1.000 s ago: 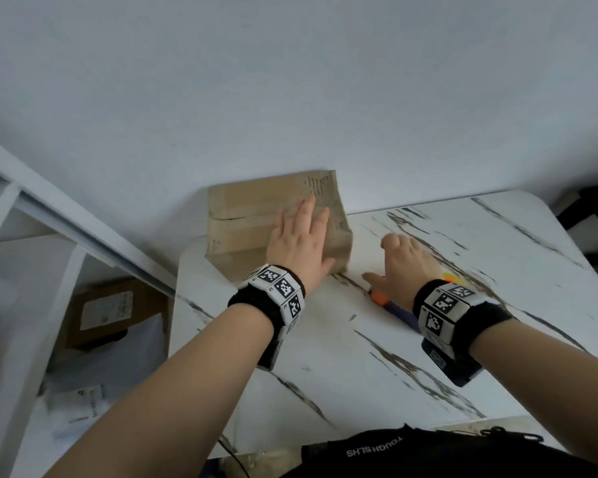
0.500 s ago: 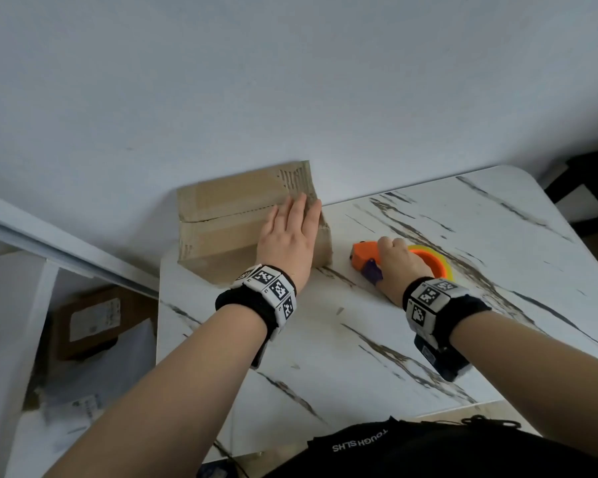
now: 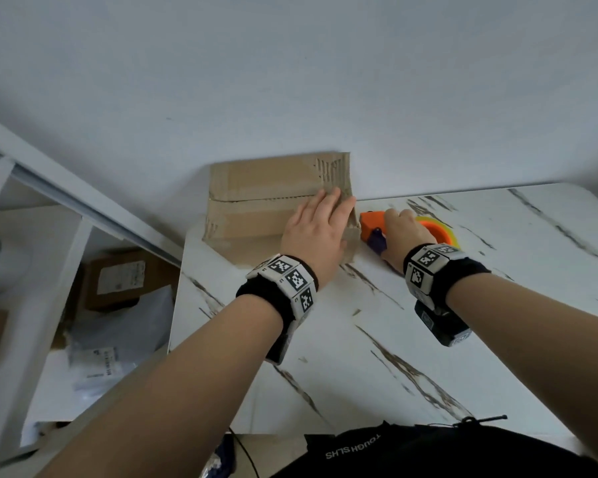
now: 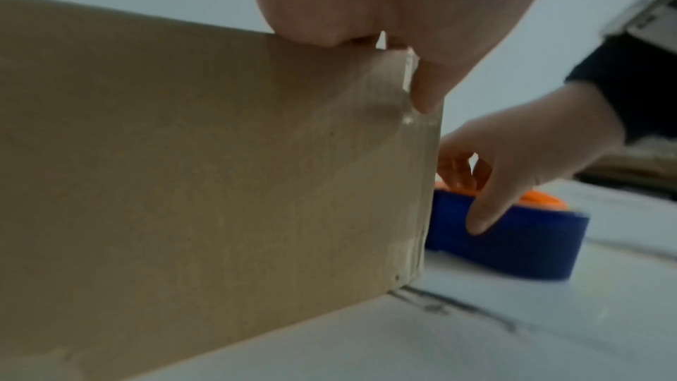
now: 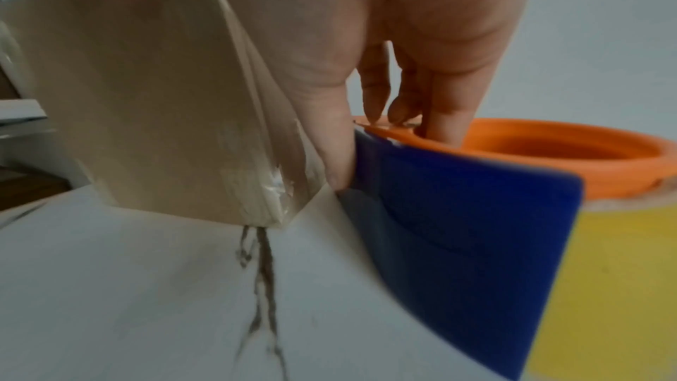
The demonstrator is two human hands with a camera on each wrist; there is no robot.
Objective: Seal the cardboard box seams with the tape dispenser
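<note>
Tabletop [image 3: 428, 339]: dispenser [image 3: 372, 224] in right grip [image 3: 403, 236].

The left hand [image 3: 316, 232] is lying flat on the cardboard box [image 3: 256, 205], fingers [image 3: 328, 201] reaching its right edge. Just right of those fingers, the right hand [image 3: 403, 232] is gripping the orange tape dispenser [image 3: 372, 224] on the table [image 3: 428, 339].

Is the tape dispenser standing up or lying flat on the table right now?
Lying flat. The tape dispenser rests on its side on the marble table, its orange ring opening facing up, right hand gripping it.
</note>
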